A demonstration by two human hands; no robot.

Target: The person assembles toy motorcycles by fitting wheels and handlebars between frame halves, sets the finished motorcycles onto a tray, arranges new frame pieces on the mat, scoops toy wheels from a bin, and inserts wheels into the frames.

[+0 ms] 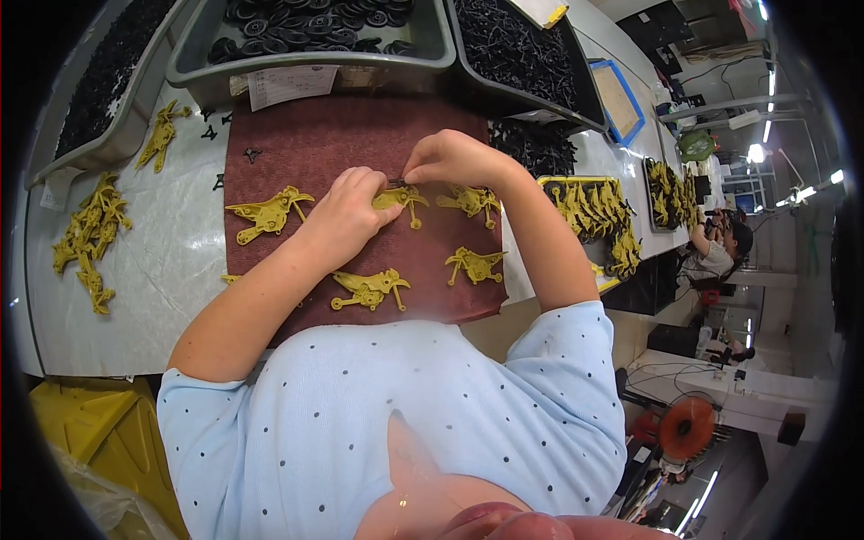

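My left hand (353, 209) is closed on a yellow plastic part (409, 195) over the dark red cloth (360, 135). My right hand (457, 160) pinches at the top of that part, where a small black piece (396, 183) shows between the two hands. The fingertips hide much of the black piece. More yellow parts lie around them: one left of my left hand (268, 214), another under my right wrist (470, 200), and two nearer my body, a left one (371, 290) and a right one (475, 265).
Grey bins with black wheels (297, 27) and small black pieces (513, 49) stand at the back. Loose yellow parts (94, 225) pile at left. Small black pieces (252, 156) lie on the cloth's left side. A yellow-rimmed tray (576, 182) of yellow parts sits at right. Another person (715, 252) sits beyond.
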